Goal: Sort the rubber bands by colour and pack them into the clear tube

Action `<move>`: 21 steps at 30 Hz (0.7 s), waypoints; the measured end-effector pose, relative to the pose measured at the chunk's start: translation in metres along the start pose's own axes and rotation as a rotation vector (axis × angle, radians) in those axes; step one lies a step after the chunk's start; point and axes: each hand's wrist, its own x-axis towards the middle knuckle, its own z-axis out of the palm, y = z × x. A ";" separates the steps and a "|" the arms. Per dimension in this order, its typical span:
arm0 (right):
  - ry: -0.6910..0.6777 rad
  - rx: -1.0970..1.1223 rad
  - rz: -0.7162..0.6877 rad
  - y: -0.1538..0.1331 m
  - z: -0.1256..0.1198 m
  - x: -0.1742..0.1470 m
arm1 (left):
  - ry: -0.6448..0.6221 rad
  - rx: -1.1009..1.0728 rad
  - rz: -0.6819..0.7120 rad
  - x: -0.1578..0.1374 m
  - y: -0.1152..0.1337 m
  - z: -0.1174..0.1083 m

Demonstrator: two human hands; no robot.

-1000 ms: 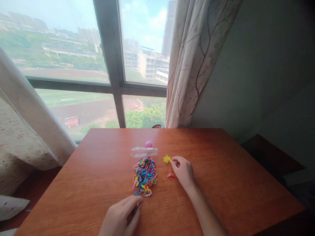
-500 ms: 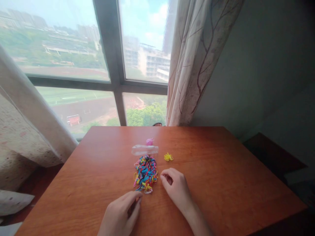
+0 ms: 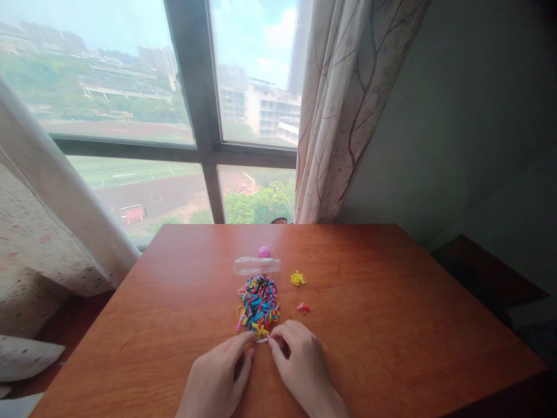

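Note:
A heap of small multicoloured rubber bands lies on the wooden table in front of me. At its near edge, my right hand pinches what looks like a pale pink rubber band between thumb and forefinger. My left hand rests at the heap's lower left, its fingers curled, with a small gap between the thumb and forefinger tips. Beyond my right hand sits a little cluster of red rubber bands. Farther back is a separate group of yellow rubber bands.
Behind the heap lies a clear plastic tube or bag, with a small pink object just past it. The brown table reaches back toward a window framed by curtains.
My right hand has moved left and nearer to me, to the heap's near edge, uncovering the red bands. My left hand has shifted slightly right, its thumb and forefinger a little farther apart.

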 end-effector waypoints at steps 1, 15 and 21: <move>0.004 0.001 0.001 0.000 0.000 0.000 | -0.005 0.000 0.001 0.000 0.000 0.000; 0.004 0.155 0.040 -0.002 -0.008 0.000 | -0.062 -0.004 -0.009 0.000 -0.001 0.000; 0.021 0.154 0.020 -0.003 -0.010 0.000 | -0.037 -0.022 -0.007 0.001 0.002 -0.004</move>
